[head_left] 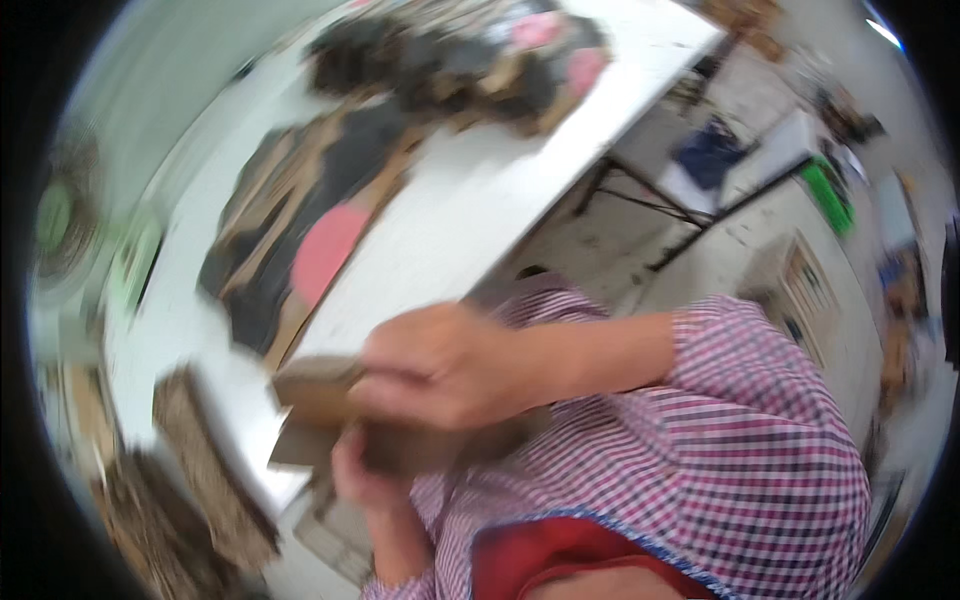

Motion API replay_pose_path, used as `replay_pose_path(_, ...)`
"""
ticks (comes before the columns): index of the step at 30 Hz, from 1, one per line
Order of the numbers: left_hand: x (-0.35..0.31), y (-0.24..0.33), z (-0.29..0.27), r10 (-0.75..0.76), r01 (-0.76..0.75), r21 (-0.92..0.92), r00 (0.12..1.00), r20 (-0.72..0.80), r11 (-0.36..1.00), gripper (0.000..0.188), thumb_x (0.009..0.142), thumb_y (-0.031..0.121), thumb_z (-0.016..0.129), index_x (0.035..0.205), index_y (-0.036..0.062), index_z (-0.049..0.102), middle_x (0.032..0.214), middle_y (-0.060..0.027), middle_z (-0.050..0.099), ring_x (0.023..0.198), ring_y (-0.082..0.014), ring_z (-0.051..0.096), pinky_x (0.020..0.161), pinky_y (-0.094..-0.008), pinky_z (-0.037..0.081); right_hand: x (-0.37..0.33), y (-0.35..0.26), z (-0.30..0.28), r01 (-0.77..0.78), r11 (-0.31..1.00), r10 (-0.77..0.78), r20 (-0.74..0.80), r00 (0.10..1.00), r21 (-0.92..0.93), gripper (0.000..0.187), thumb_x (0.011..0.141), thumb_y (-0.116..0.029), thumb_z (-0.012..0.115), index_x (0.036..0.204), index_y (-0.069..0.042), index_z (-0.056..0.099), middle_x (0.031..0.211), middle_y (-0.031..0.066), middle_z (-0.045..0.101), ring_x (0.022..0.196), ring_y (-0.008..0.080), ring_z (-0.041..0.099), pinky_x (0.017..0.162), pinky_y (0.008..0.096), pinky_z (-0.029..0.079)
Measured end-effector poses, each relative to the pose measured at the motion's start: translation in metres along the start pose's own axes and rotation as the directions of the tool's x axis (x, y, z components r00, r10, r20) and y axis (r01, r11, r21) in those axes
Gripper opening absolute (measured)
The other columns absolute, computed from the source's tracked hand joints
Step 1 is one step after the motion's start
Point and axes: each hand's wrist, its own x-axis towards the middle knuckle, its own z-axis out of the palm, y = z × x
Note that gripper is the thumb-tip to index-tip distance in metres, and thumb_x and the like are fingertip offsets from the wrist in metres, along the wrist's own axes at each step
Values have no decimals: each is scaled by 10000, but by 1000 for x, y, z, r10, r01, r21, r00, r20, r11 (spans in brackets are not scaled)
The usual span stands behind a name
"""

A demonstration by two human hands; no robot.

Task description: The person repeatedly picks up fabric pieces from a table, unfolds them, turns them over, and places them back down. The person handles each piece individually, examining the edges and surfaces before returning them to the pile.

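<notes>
Close to my body I hold a brown folded piece of cardboard (318, 440), blurred by motion, over the near end of the white table. My right hand (440, 360) is closed round its upper side, the fingers curled over the board. Below it my left hand (368, 478) grips the lower side with the thumb raised; part of that hand is hidden behind the cardboard. Just beyond lies an overlapping row of dark grey and tan flat pieces (350, 160), a pink round piece (328, 252) at its edge.
A stack of brown corrugated cardboard (215, 470) stands at the lower left. Another heap of dark pieces (440, 70) lies at the table's far end. A fan (60, 215) is at the left. Right of the white table (470, 215) stands a second table (775, 160) with dark cloth.
</notes>
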Motion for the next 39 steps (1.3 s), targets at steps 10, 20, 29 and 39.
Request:
replay_pose_path(10,18,-9,34,-18,341,838,929,-369,426,524,798,384,598,1189,35,582,1179,-148,586,1070,-261,574,904,-412,474,25,20,-9,-4,874,173,-302,937,486,316,844,-61,534,581,-6,369,529,2,341,522,64,321,462,299,292)
replay_pose_path(20,-4,-39,21,-267,95,436,897,353,895,499,771,233,704,1199,6,585,1189,-129,589,1063,-249,566,936,-383,453,56,53,-30,-33,798,362,-436,824,602,289,881,-124,507,634,-3,417,622,-55,397,639,39,362,566,247,331)
replay_pose_path(29,3,-16,48,-171,67,573,977,130,817,620,680,84,689,1261,-50,519,1190,-168,588,1039,-287,598,930,-400,478,44,67,-53,-142,737,439,-309,844,661,309,1006,-255,466,1123,-26,637,927,10,610,771,91,554,784,276,472)
replay_pose_path(39,-10,34,45,3,-14,143,997,76,990,549,685,-54,588,1232,-50,533,1120,-158,624,1012,-270,613,879,-342,498,-25,59,-17,-661,19,446,586,677,750,421,976,-324,531,1269,-24,567,1156,60,641,1031,96,596,895,272,491)
